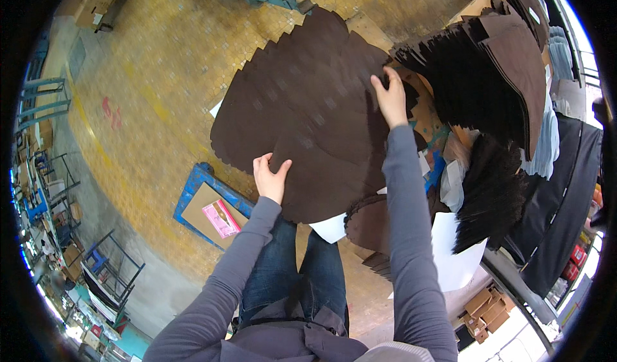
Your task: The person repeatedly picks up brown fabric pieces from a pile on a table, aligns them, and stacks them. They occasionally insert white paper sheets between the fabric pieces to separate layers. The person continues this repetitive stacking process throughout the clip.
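Note:
A wide fan of dark brown sheets [257, 86], with stepped, jagged upper edges and rounded lower lobes, spreads in front of me. My left hand [271, 181] is at the lower left edge of the upper sheets, thumb on their surface and fingers curled at the edge. Higher up, on the right side of the fan, my right hand [391, 98] holds the edge between thumb and fingers. Parts of the fingers of both hands are hidden. Pale streaks cross the middle of the sheets.
To the right stands a thick pile of black and brown sheets [522, 63], with a dark fringed bundle [483, 192] below it. A blue-framed stand [183, 201] at my lower left carries a pink packet [221, 219]. White paper [459, 249] lies beside my right forearm. Shelving [106, 269] lines the far left.

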`<move>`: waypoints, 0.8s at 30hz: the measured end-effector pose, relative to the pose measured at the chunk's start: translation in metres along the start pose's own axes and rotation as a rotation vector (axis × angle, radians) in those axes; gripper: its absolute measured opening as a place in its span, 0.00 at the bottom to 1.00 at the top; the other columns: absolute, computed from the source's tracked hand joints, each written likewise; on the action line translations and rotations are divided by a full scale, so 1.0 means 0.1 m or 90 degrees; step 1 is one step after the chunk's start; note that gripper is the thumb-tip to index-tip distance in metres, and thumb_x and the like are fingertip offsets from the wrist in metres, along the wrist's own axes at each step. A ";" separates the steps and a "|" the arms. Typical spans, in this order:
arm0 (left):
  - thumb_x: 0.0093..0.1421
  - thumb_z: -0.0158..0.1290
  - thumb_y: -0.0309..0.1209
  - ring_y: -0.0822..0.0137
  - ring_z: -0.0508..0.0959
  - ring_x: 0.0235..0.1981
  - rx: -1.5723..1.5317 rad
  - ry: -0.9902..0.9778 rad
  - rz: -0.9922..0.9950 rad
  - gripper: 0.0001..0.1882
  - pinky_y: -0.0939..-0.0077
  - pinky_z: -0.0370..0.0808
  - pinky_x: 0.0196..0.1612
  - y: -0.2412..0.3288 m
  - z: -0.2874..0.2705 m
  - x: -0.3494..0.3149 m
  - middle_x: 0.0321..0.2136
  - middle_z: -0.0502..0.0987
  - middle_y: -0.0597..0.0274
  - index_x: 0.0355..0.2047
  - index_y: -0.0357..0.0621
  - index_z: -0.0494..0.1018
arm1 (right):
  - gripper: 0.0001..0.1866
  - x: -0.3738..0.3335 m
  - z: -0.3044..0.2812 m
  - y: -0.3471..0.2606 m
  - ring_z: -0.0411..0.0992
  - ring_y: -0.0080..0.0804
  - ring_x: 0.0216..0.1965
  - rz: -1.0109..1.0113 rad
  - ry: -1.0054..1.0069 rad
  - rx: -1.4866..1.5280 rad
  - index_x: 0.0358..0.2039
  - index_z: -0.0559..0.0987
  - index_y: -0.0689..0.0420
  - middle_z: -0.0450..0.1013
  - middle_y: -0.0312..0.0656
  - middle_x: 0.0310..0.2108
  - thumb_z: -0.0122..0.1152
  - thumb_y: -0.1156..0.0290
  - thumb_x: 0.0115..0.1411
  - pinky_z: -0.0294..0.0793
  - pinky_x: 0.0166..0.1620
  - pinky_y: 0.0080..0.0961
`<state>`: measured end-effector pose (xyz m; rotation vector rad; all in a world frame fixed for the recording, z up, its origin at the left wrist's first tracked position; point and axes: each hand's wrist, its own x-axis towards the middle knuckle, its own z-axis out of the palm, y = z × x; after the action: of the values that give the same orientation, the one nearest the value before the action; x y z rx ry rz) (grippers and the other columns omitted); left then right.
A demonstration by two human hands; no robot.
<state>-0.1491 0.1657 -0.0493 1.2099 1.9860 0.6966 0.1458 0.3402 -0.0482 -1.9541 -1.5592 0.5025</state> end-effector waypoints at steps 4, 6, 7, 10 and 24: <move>0.46 0.66 0.35 0.56 0.72 0.40 0.008 0.041 -0.005 0.30 0.66 0.70 0.45 0.06 0.01 0.05 0.37 0.70 0.53 0.48 0.39 0.68 | 0.38 0.42 0.15 -0.12 0.73 0.43 0.47 0.198 -0.210 -0.127 0.50 0.73 0.63 0.74 0.52 0.44 0.58 0.40 0.53 0.69 0.50 0.34; 0.46 0.66 0.35 0.56 0.73 0.39 -0.051 -0.071 -0.139 0.29 0.66 0.71 0.44 0.09 0.02 0.14 0.35 0.71 0.54 0.48 0.41 0.69 | 0.40 0.42 0.12 -0.18 0.73 0.42 0.45 0.224 -0.308 -0.167 0.50 0.73 0.62 0.74 0.52 0.43 0.56 0.38 0.52 0.69 0.49 0.34; 0.46 0.66 0.35 0.56 0.73 0.38 -0.083 -0.120 -0.203 0.29 0.66 0.71 0.44 0.11 0.03 0.19 0.34 0.71 0.54 0.47 0.42 0.69 | 0.40 0.41 0.14 -0.20 0.72 0.44 0.47 0.186 -0.272 -0.179 0.51 0.72 0.62 0.73 0.52 0.45 0.56 0.38 0.52 0.68 0.50 0.35; 0.50 0.62 0.29 0.59 0.74 0.37 -0.008 -0.082 -0.063 0.14 0.69 0.72 0.40 0.08 0.17 0.23 0.34 0.72 0.56 0.36 0.39 0.73 | 0.41 0.39 0.12 -0.15 0.69 0.46 0.52 0.127 -0.195 -0.179 0.54 0.70 0.62 0.71 0.54 0.50 0.56 0.38 0.52 0.66 0.55 0.36; 0.57 0.55 0.24 0.70 0.71 0.44 -0.285 -0.082 -0.033 0.10 0.77 0.69 0.47 0.34 0.31 0.46 0.53 0.67 0.63 0.39 0.36 0.69 | 0.38 -0.05 -0.20 -0.31 0.69 0.51 0.52 0.052 -0.214 -0.041 0.54 0.68 0.61 0.71 0.57 0.49 0.66 0.48 0.49 0.67 0.54 0.37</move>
<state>-0.1214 0.2240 -0.0560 0.9049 1.6343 0.9508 0.1339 0.3357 -0.0130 -2.0681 -1.7181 0.8614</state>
